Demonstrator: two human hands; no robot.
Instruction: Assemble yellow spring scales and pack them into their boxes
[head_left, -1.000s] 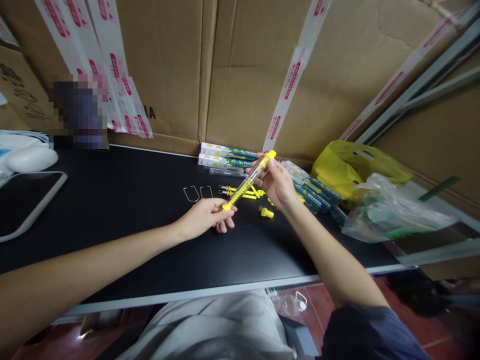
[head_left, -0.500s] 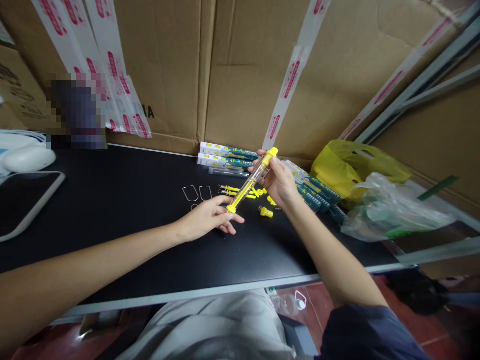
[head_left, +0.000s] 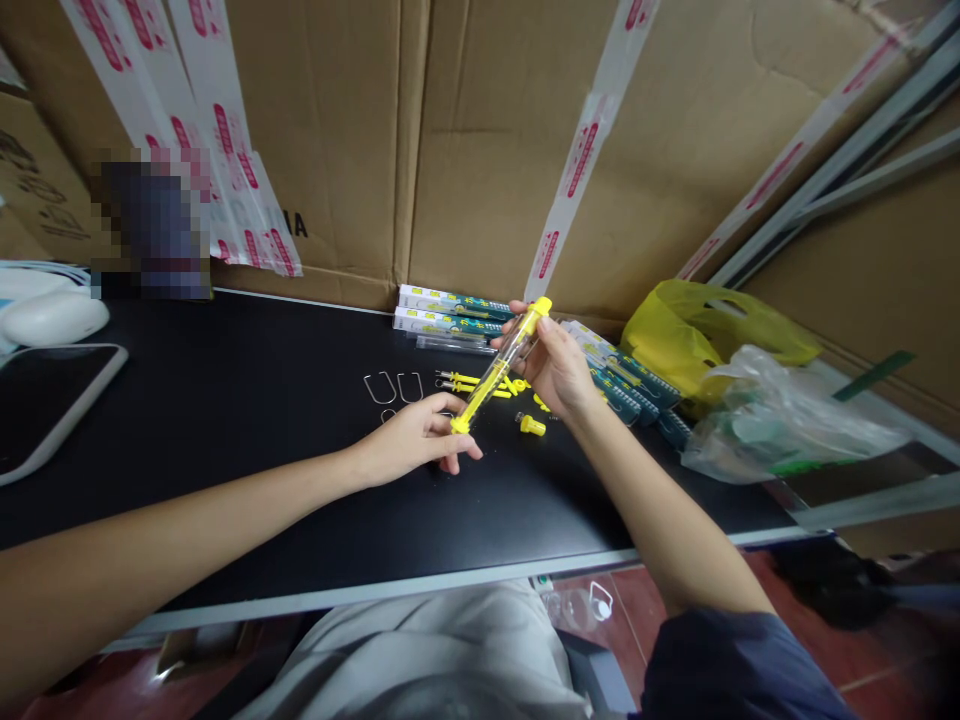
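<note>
A clear plastic tube with yellow ends and a yellow rod inside point(head_left: 495, 378) slants between my two hands above the table. My right hand point(head_left: 556, 362) is closed round its upper part, near the yellow cap. Down at the lower yellow end, my left hand point(head_left: 420, 435) pinches the tube between thumb and fingers. Behind the hands lie several yellow rods with metal tips point(head_left: 457, 380) and small yellow parts point(head_left: 517, 385). A yellow cap-like piece point(head_left: 532, 425) rests under the right hand. Bent metal wire loops point(head_left: 380, 387) lie left of the rods.
Printed slim boxes point(head_left: 450, 310) and clear tubes point(head_left: 454, 343) lie by the cardboard point(head_left: 337, 150). More boxes point(head_left: 626, 385) sit at right, beside a yellow bag point(head_left: 660, 320) and a clear plastic bag point(head_left: 780, 420). A phone-like device point(head_left: 60, 400) lies at the left.
Both hands have shifted very slightly left with the tube, whose lower end sits a little lower. The parts on the table have not moved.
</note>
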